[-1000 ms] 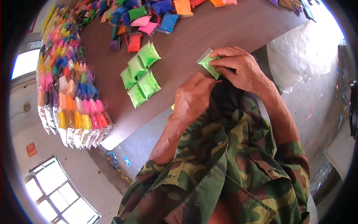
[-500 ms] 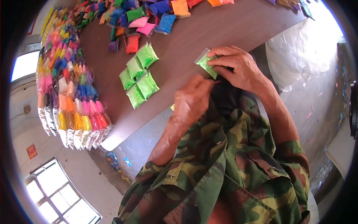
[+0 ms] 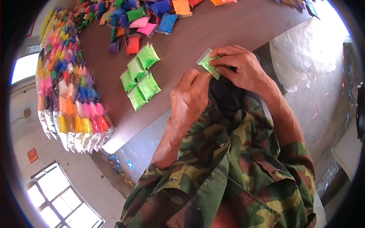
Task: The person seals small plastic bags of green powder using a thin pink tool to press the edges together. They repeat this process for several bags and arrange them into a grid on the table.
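Note:
My right hand (image 3: 241, 68) pinches a small clear packet of light green material (image 3: 207, 62) between thumb and fingers, over the near edge of the brown table (image 3: 178, 57). My left hand (image 3: 191, 93) is just left of that packet, its fingers closed and their tips close to the packet's lower edge. Whatever those fingertips hold, if anything, is too small to make out. To the left, several similar green packets (image 3: 148, 86) lie side by side on the table.
A pile of packets in many colours (image 3: 137, 14) covers the table's far side. Rows of bagged colourful packets (image 3: 72, 102) line the left edge. A large clear plastic bag (image 3: 304, 53) stands beyond the table's right edge. A window (image 3: 62, 195) is at lower left.
My left hand has shifted slightly left and up, its fingertips still near the packet. My right hand and its packet have moved a little to the left.

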{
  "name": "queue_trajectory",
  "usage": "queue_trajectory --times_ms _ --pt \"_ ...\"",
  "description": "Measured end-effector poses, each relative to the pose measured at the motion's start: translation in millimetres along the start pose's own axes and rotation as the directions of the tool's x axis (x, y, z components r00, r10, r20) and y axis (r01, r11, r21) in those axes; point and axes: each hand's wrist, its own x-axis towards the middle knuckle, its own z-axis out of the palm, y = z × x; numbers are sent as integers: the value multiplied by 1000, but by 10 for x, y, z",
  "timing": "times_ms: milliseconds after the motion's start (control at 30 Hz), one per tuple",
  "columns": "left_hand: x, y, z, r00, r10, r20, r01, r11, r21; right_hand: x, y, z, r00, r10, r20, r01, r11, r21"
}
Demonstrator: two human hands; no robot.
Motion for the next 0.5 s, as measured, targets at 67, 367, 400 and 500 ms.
queue_trajectory --times_ms 67,367,400,500 --pt "21 2 -16 1000 15 3 -15 1000 25 17 1 -7 1000 3 16 -3 1000 18" --pt "-47 59 -39 999 -40 18 41 998 -44 -24 -10 70 995 36 -93 -36 999 7" --pt "-11 15 -82 997 -76 -28 74 994 -81 -31 -15 86 990 51 -134 -48 999 24" --pt "69 -83 -51 983 -150 -102 134 979 -153 -82 -23 143 978 62 -199 -54 998 44"
